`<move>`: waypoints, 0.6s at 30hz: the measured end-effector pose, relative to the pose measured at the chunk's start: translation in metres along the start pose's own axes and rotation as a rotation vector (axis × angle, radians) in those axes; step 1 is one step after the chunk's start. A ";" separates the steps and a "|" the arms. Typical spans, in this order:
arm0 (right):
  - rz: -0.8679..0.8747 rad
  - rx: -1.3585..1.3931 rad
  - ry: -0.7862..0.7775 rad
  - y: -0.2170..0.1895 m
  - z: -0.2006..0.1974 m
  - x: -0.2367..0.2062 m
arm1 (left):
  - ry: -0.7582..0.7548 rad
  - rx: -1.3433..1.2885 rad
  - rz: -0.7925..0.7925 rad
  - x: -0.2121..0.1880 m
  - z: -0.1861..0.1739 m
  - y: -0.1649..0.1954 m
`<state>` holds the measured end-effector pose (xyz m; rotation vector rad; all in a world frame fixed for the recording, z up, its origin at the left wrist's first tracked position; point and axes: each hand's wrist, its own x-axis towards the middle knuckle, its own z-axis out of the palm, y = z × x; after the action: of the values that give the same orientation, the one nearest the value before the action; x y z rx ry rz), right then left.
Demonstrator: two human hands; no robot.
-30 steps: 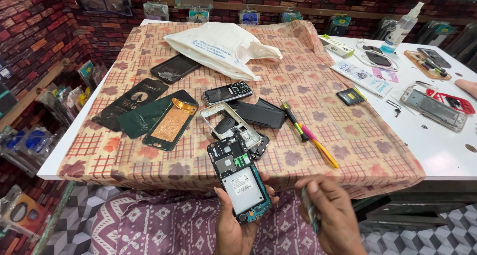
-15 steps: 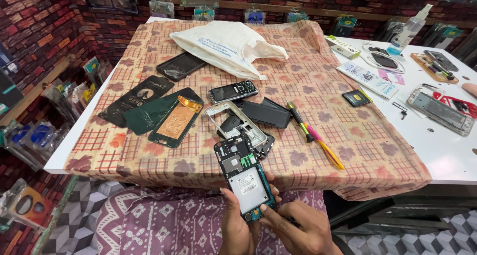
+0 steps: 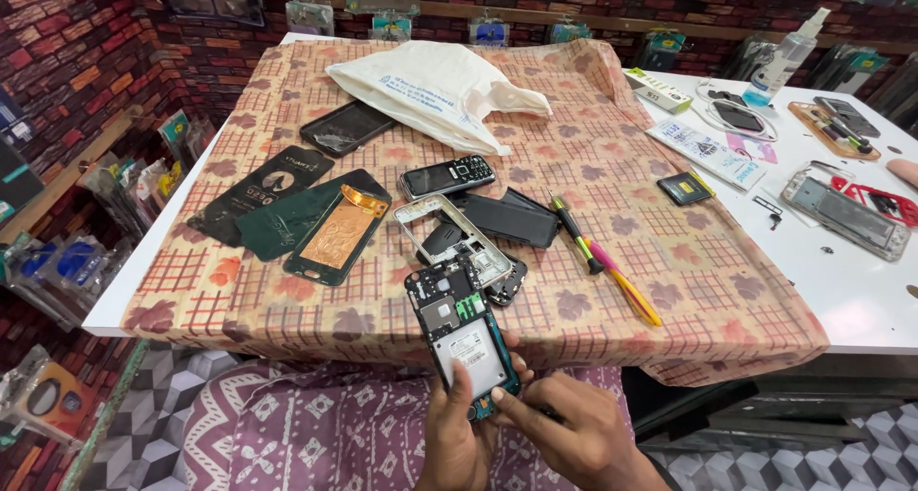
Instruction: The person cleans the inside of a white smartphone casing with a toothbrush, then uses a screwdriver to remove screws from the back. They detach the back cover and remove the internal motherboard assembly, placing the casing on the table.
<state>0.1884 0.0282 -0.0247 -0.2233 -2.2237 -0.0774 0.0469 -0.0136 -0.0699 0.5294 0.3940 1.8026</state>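
An opened phone sits in the left hand, with the right hand just right of it. Behind lies a metal frame on the tablecloth; screwdrivers lie right, a screen panel left, and a bag far behind.

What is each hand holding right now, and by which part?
Left hand grips the opened, backless smartphone by its lower end. Right hand presses fingertips on its bottom edge.

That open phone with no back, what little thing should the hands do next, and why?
Probably lift the white rectangular battery out with the right hand. The opened black phone with its back cover off sits upright in the left hand, the battery is still in its bay, and the right fingertip already presses at the battery's lower edge.
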 end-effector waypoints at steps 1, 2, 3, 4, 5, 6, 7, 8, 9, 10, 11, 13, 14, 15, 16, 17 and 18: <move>0.019 0.037 0.023 0.001 0.000 -0.004 | -0.004 0.025 0.010 0.001 0.001 0.000; 0.038 0.075 0.046 0.002 -0.001 -0.007 | -0.006 0.050 0.020 0.001 0.002 0.001; 0.178 0.118 0.138 0.000 -0.002 -0.013 | -0.007 0.022 0.019 0.000 0.003 0.001; 0.316 0.161 0.230 -0.002 -0.003 -0.018 | -0.006 -0.007 0.020 0.000 0.004 0.002; 0.454 0.204 0.320 -0.002 -0.005 -0.023 | -0.005 -0.037 0.021 0.000 0.004 0.003; 0.564 0.274 0.352 -0.001 -0.007 -0.028 | -0.017 -0.014 0.008 0.000 0.004 0.005; 0.674 0.345 0.384 0.002 -0.012 -0.031 | -0.029 0.010 -0.005 0.000 0.004 0.007; 0.784 0.416 0.414 0.004 -0.015 -0.034 | -0.043 0.033 -0.018 0.000 0.003 0.010; 0.940 0.578 0.440 0.008 -0.018 -0.035 | -0.047 0.053 -0.030 -0.001 0.003 0.012; 1.094 0.744 0.462 0.012 -0.020 -0.035 | -0.050 0.073 -0.041 -0.002 0.003 0.014; 1.245 0.913 0.480 0.014 -0.022 -0.035 | -0.054 0.093 -0.052 -0.002 0.004 0.015; 1.208 1.009 0.497 0.017 -0.027 -0.034 | -0.087 0.094 -0.038 -0.001 0.005 0.016; 1.191 1.055 0.505 0.017 -0.029 -0.034 | -0.104 0.094 -0.032 -0.001 0.006 0.015; 1.192 1.001 0.511 0.018 -0.030 -0.033 | -0.093 0.114 -0.047 -0.001 0.006 0.015; 1.193 0.945 0.518 0.018 -0.031 -0.034 | -0.082 0.135 -0.062 -0.002 0.006 0.014; 1.194 0.889 0.524 0.018 -0.031 -0.034 | -0.072 0.155 -0.077 -0.002 0.007 0.013; 1.100 0.918 0.499 0.018 -0.030 -0.035 | -0.072 0.152 -0.095 -0.002 0.007 0.012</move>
<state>0.2365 0.0369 -0.0342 -0.7555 -1.2148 1.2834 0.0410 -0.0185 -0.0582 0.6692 0.5004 1.6661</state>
